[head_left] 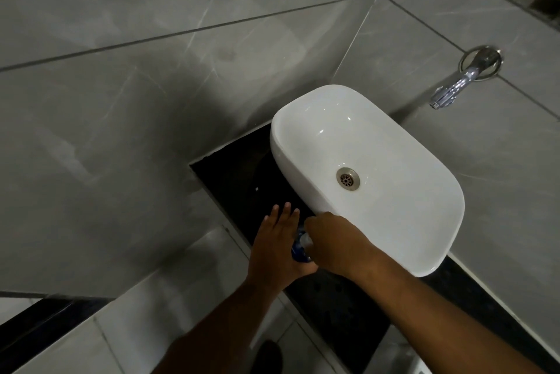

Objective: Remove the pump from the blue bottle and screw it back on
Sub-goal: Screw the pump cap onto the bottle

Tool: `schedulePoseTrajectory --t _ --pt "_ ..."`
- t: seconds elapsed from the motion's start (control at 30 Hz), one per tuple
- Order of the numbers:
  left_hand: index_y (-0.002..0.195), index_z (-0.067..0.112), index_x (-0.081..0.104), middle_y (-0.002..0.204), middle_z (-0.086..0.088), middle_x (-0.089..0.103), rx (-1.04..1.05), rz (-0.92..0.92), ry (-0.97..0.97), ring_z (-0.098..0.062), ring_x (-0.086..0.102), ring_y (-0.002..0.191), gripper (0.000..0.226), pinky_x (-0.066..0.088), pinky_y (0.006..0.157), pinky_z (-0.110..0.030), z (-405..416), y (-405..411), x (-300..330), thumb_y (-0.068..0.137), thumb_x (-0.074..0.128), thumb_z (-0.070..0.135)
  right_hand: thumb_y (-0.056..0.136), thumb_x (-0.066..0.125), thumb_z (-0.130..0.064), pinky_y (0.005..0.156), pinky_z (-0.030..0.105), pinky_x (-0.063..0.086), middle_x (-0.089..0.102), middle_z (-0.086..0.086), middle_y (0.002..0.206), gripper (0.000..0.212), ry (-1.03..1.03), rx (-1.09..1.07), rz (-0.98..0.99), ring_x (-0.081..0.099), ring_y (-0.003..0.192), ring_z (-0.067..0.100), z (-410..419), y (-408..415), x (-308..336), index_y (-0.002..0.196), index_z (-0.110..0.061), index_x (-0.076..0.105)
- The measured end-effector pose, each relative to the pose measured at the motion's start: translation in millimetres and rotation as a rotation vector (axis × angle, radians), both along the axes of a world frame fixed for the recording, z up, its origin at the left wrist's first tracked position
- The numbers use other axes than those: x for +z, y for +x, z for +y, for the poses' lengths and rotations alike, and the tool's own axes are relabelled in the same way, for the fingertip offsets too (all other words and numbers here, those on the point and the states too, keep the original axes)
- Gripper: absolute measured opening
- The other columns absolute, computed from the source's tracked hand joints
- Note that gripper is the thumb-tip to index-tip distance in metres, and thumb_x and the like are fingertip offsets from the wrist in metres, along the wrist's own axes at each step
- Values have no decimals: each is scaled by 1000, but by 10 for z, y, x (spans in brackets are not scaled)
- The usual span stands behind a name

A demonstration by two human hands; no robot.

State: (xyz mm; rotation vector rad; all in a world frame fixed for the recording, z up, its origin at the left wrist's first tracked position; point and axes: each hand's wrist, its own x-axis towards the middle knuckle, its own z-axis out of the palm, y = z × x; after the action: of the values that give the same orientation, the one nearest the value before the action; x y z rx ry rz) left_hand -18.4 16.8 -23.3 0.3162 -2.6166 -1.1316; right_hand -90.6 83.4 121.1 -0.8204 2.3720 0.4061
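The blue bottle (299,252) stands on the black counter (239,179), just left of the white basin. Only a small strip of it shows between my hands. My left hand (277,244) lies against its left side with the fingers straight and slightly apart, and the thumb curls around its near side. My right hand (333,241) is closed over the top of the bottle, where a pale piece of the pump (306,241) peeks out. The rest of the pump is hidden under my fingers.
A white oval basin (424,161) with a metal drain (347,178) sits on the counter right of the bottle. A chrome tap (454,87) juts from the grey tiled wall at the upper right. Grey wall tiles close in the left side.
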Motion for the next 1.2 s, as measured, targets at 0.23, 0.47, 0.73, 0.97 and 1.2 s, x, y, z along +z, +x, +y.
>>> schedulePoseTrajectory --t 0.23,0.47,0.73,0.97,1.2 --pt "144 13 36 152 -11 37 33 -5 34 -28 23 143 102 26 113 -54 25 -21 1 59 68 59 94 53 -23 93 35 50 61 7 120 32 -213 280 9 59 108 21 169 0 176 124 -13 59" --pt "140 13 42 147 -9 44 54 26 59 -24 22 142 98 25 114 -52 37 -41 -24 57 70 58 92 54 -22 65 35 44 63 16 90 19 -296 161 -13 63 85 35 167 -22 83 96 -4 61" --pt "137 14 49 150 -6 41 -34 22 -35 -26 14 145 90 12 118 -47 -30 -34 14 64 69 63 89 56 -25 75 33 54 73 8 88 20 -290 -134 222 70 82 23 19 114 -327 92 -9 69" --pt "138 11 45 145 -12 46 62 12 27 -32 23 142 101 22 114 -56 54 -35 63 63 65 76 66 73 -40 82 20 52 59 -9 119 66 -557 -89 -287 59 103 7 457 -131 -20 127 -37 47" --pt "134 17 43 141 -9 51 104 -17 -23 -28 30 140 99 24 112 -47 91 -73 1 57 69 74 86 68 -9 96 27 49 62 0 123 48 -618 239 -100 58 111 14 633 -159 197 129 -25 56"
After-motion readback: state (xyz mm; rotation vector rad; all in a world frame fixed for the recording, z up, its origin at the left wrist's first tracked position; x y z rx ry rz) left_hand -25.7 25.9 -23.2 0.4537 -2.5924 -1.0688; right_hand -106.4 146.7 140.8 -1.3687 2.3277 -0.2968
